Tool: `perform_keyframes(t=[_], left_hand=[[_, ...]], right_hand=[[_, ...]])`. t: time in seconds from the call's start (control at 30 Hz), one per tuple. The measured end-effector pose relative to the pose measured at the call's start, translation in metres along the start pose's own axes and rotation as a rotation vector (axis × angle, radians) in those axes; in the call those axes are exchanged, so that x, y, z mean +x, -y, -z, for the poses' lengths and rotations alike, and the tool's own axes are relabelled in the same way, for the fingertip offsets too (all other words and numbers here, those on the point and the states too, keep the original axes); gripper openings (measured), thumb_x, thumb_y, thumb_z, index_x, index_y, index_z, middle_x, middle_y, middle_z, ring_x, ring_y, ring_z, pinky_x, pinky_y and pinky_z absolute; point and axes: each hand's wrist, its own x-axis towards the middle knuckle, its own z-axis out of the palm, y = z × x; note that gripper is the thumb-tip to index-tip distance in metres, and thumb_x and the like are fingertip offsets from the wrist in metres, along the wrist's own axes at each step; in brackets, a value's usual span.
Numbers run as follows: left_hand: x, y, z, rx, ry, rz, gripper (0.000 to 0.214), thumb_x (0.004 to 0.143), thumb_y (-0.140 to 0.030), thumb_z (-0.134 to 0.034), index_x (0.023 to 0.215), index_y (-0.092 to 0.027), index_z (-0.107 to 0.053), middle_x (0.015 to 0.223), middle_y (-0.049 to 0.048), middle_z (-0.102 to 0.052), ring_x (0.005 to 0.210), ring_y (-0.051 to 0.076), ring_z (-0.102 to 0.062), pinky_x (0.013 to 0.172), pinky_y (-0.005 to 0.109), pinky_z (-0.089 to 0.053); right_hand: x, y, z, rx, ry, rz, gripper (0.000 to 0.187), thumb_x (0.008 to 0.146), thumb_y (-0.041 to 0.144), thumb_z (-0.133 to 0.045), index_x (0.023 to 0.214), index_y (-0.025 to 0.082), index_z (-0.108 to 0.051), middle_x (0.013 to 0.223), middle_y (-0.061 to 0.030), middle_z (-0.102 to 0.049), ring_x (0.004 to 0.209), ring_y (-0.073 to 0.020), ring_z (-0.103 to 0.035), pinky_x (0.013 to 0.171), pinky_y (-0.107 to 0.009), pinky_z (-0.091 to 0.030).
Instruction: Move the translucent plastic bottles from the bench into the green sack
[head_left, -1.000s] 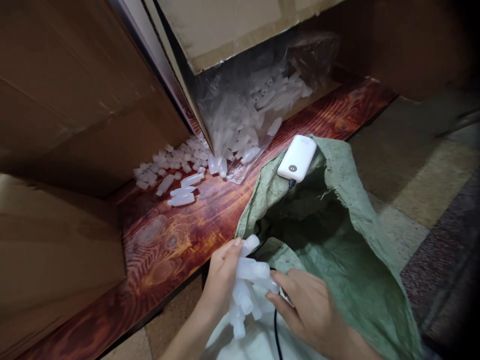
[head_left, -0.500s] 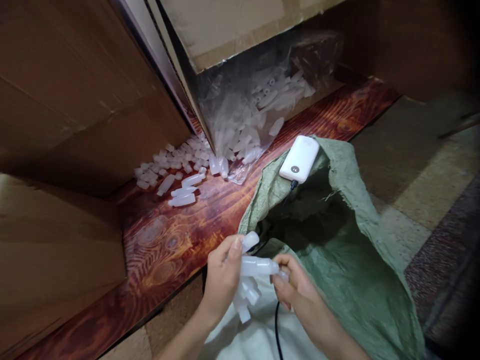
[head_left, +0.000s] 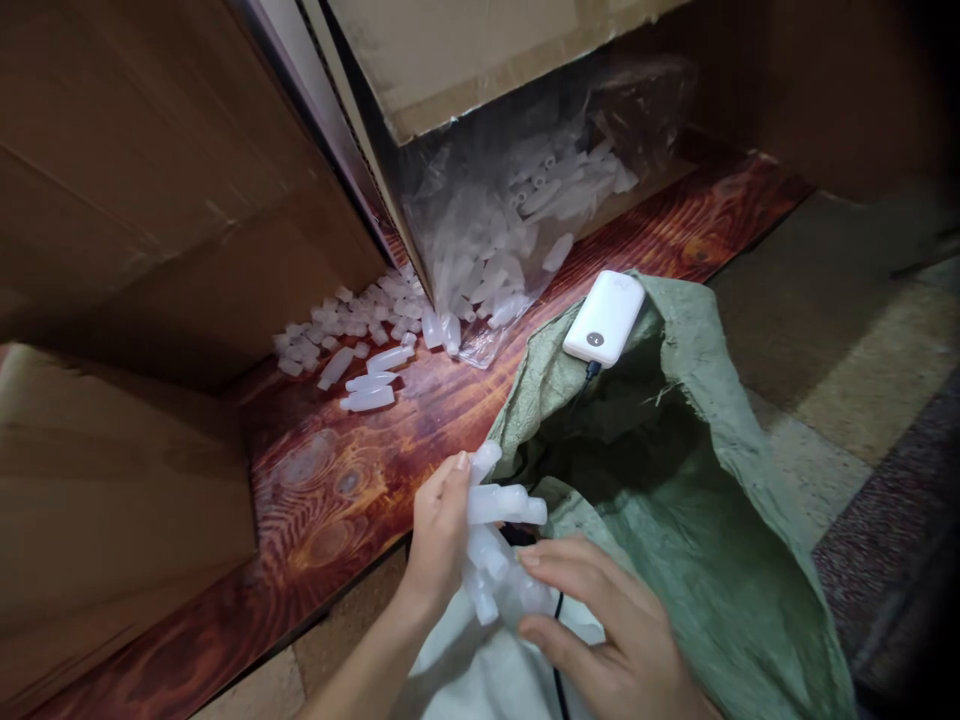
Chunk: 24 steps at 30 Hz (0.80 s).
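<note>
My left hand (head_left: 441,530) is wrapped around a bunch of small translucent white plastic bottles (head_left: 493,505), which stick out to the right at several angles. Just below and right of the bunch is my right hand (head_left: 607,620), its thumb and fingers spread apart. One blurred bottle (head_left: 534,592) lies near the gap between those fingertips; whether they touch it I cannot tell. Under both hands is pale cloth (head_left: 465,670), and beside them gapes a green woven sack (head_left: 750,470).
A white power bank (head_left: 604,318) with a black cable rests on the sack's rim. Loose bottles (head_left: 369,398) and a pile of small white caps (head_left: 352,320) lie on the wood-grain table (head_left: 420,440). Behind them, a clear bag (head_left: 487,240) of bottles spills from a cardboard box (head_left: 510,50).
My right hand has let go of the bottle end it was pinching and moved down, fingers opening. My left hand with the bunch has shifted slightly up and left.
</note>
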Motion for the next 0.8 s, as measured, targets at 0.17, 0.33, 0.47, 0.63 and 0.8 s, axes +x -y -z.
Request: perform_keyframes(t=[0.17,0.33,0.47,0.63,0.8], left_hand=[[0.002,-0.001,0.001,0.066,-0.011,-0.125,0.039,0.090,-0.051,-0.052,0.074,-0.016,-0.053,0.069,-0.0019,-0.045,0.062,0.010,-0.041,0.056,0.020,-0.037],[0.006,-0.002,0.002,0.094,-0.019,-0.219,0.038,0.094,-0.049,-0.047,0.077,-0.016,-0.054,0.074,-0.0003,-0.047,0.068,0.012,-0.042,0.060,0.021,-0.037],[0.008,-0.007,0.000,0.129,-0.042,-0.263,0.037,0.094,-0.049,-0.046,0.077,-0.017,-0.054,0.074,-0.0011,-0.047,0.069,0.012,-0.042,0.062,0.021,-0.036],[0.009,-0.014,-0.001,0.204,-0.064,-0.335,0.036,0.097,-0.046,-0.042,0.081,-0.017,-0.057,0.074,-0.0009,-0.050,0.070,0.013,-0.045,0.064,0.022,-0.037],[0.012,-0.016,0.000,0.253,-0.065,-0.387,0.034,0.098,-0.043,-0.041,0.087,-0.016,-0.059,0.077,0.0001,-0.055,0.073,0.014,-0.050,0.066,0.023,-0.038]], right_hand=[[0.001,-0.005,-0.012,-0.073,0.070,0.042,0.017,0.092,0.018,-0.061,0.108,0.017,-0.060,0.096,-0.0062,-0.066,0.087,-0.0176,-0.063,0.076,-0.029,-0.054],[-0.003,-0.010,-0.017,-0.166,0.063,0.111,0.027,0.090,0.004,-0.054,0.115,0.016,-0.060,0.096,-0.0090,-0.065,0.087,-0.0187,-0.062,0.074,-0.031,-0.053],[0.002,-0.010,-0.017,-0.269,0.024,0.193,0.026,0.089,0.003,-0.056,0.114,0.013,-0.060,0.097,-0.0105,-0.067,0.087,-0.0196,-0.063,0.076,-0.032,-0.051],[0.008,-0.013,-0.021,-0.282,-0.012,0.124,0.014,0.095,0.021,-0.057,0.106,0.012,-0.060,0.083,-0.0066,-0.067,0.072,-0.0172,-0.061,0.067,-0.029,-0.048],[0.016,-0.017,-0.020,-0.272,-0.002,-0.009,0.025,0.100,0.024,-0.046,0.082,0.018,-0.062,0.065,0.0001,-0.061,0.056,-0.0125,-0.057,0.056,-0.024,-0.043]])
